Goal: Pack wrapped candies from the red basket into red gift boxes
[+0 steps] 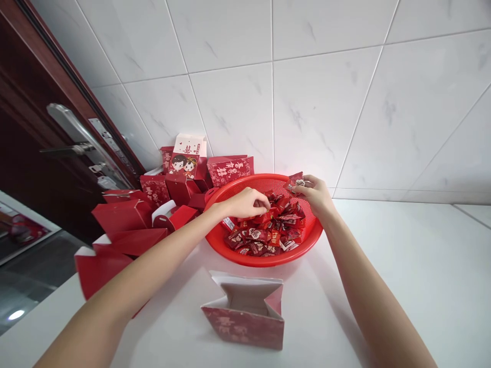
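Head view.

Hands, two, bare, apart from each other. Right hand (316, 197): thumb and fingers closed on a dark red wrapped packet (294, 181), held over the basket's far right rim; the wrapper bears a cream emblem, its smaller print too small to read. Left hand (249, 203): over the sweets in the basket, fingers curled in; cannot tell whether they grip a wrapper.

Basket (264, 260), one, red plastic, perforated, on a white table (402, 266). Contents: a heap of wrapped sweets (255, 235), red and maroon, several with cream emblems resembling the character 囍; no brand legible.

Open paper box (249, 329), one, upright just before the basket, mouth up, side folded inward; pale characters on its front, blurred.

Red boxes (123, 214), several, crowded left of the basket. Among them, an illustrated box (186, 163): two cartoon figures, 囍 on its pale flap. Beside it, against the tiled wall (326, 92), a patterned box (230, 171) lettered in white Chinese characters, 囍 among them.
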`<act>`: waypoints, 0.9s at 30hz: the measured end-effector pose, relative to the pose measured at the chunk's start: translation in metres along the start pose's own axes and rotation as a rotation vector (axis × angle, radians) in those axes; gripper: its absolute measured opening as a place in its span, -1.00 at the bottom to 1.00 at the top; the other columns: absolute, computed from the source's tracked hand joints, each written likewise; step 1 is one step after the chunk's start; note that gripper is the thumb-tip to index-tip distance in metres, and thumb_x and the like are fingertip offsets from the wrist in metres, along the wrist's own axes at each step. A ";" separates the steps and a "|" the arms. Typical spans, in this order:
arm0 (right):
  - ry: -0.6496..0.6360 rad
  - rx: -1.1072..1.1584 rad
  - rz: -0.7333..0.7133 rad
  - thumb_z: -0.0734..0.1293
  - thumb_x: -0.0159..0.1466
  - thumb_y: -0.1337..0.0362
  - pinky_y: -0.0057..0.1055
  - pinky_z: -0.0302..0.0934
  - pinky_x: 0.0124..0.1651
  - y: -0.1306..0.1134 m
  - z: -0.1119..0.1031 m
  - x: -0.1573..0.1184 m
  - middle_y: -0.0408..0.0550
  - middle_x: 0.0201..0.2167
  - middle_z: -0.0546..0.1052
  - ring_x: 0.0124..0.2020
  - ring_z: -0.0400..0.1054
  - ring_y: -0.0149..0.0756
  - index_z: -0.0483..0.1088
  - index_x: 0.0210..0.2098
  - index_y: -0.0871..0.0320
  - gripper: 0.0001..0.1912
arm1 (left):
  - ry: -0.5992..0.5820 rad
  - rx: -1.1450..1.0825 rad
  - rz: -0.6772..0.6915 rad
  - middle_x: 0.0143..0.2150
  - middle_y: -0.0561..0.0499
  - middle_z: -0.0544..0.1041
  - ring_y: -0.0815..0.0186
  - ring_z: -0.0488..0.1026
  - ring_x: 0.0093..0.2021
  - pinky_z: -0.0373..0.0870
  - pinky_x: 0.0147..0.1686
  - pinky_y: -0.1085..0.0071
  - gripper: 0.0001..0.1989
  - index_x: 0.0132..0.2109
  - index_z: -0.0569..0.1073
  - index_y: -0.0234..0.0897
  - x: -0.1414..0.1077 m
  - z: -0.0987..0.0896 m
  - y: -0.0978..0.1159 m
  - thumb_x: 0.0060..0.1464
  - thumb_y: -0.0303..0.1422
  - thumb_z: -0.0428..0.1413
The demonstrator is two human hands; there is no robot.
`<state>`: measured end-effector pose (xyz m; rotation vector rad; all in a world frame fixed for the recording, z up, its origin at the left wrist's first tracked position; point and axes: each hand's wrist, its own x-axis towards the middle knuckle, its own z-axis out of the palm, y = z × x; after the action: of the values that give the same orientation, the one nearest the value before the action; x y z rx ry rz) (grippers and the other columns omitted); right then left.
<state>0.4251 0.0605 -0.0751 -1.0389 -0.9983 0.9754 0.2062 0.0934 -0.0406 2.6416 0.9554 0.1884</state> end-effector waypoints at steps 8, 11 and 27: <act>-0.011 -0.009 0.007 0.51 -0.13 0.33 -0.26 0.43 -0.20 0.001 -0.002 0.000 -0.06 -0.40 0.58 -0.33 0.50 -0.23 0.44 -0.36 0.15 -0.68 | -0.409 0.130 -0.070 -0.28 0.09 0.67 0.28 0.57 -0.28 0.38 -0.22 0.45 -0.66 -0.24 0.66 -0.13 -0.018 -0.013 0.013 -0.02 -0.58 0.07; -0.022 -0.014 0.010 0.50 -0.11 0.34 -0.27 0.44 -0.20 0.001 -0.002 0.000 -0.06 -0.40 0.59 -0.33 0.51 -0.23 0.45 -0.35 0.16 -0.70 | -0.506 0.139 -0.188 -0.30 0.07 0.67 0.24 0.58 -0.27 0.40 -0.23 0.44 -0.74 -0.29 0.67 -0.15 -0.026 -0.017 0.004 -0.09 -0.53 0.15; -0.022 -0.047 0.025 0.49 -0.12 0.33 -0.29 0.41 -0.22 -0.002 -0.001 -0.002 -0.05 -0.40 0.60 -0.33 0.50 -0.23 0.47 -0.33 0.16 -0.68 | -0.456 0.364 -0.207 -0.05 -0.18 0.63 -0.06 0.58 -0.09 0.45 -0.15 0.23 -0.59 -0.13 0.56 -0.21 -0.027 0.020 0.005 -0.09 -0.08 0.32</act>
<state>0.4262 0.0575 -0.0740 -1.0838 -1.0324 0.9899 0.1929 0.0674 -0.0577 2.6819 1.1683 -0.6656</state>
